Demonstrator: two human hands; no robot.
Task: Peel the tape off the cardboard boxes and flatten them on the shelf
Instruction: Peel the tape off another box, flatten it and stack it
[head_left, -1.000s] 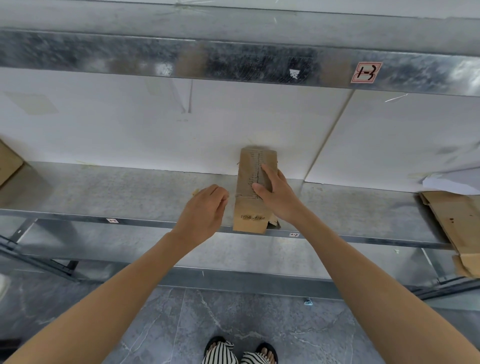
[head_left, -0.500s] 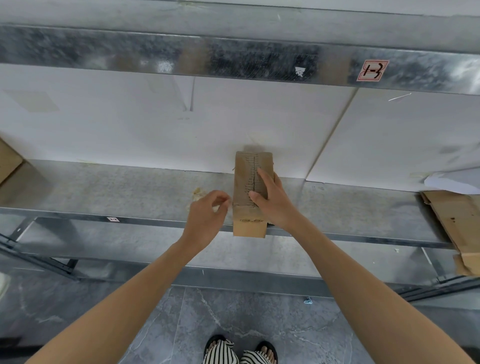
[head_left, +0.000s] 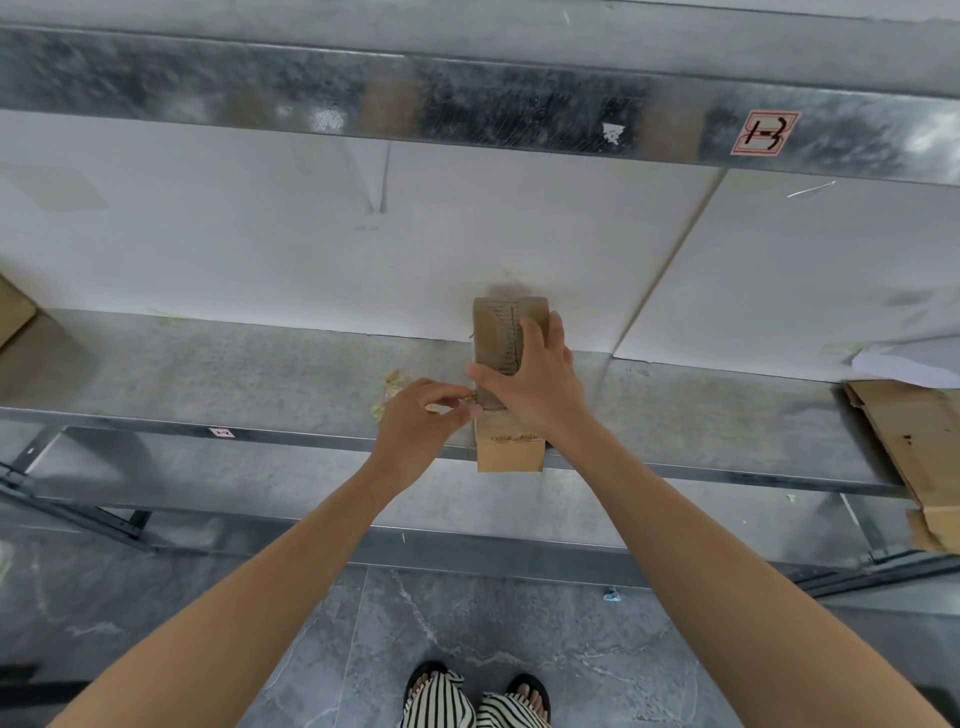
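Observation:
A small narrow cardboard box (head_left: 509, 452) lies on the metal shelf (head_left: 208, 374), its near end jutting past the shelf's front edge. Brownish tape (head_left: 501, 332) runs along its top. My right hand (head_left: 535, 384) presses down on the box top, fingers spread over it. My left hand (head_left: 421, 421) sits at the box's left side, thumb and forefinger pinched at the tape's edge there. Whether a tape end is lifted between those fingers is too small to tell.
A crumpled wad of peeled tape (head_left: 389, 387) lies on the shelf just left of my left hand. Flattened cardboard (head_left: 919, 441) rests at the shelf's right end, and another box corner (head_left: 13, 312) shows at far left. A white panel backs the shelf; a metal beam (head_left: 467, 104) runs overhead.
The box has been straightened square to the shelf edge. My left hand moved right and pinched at the box's left side; my right hand shifted flatter onto the top.

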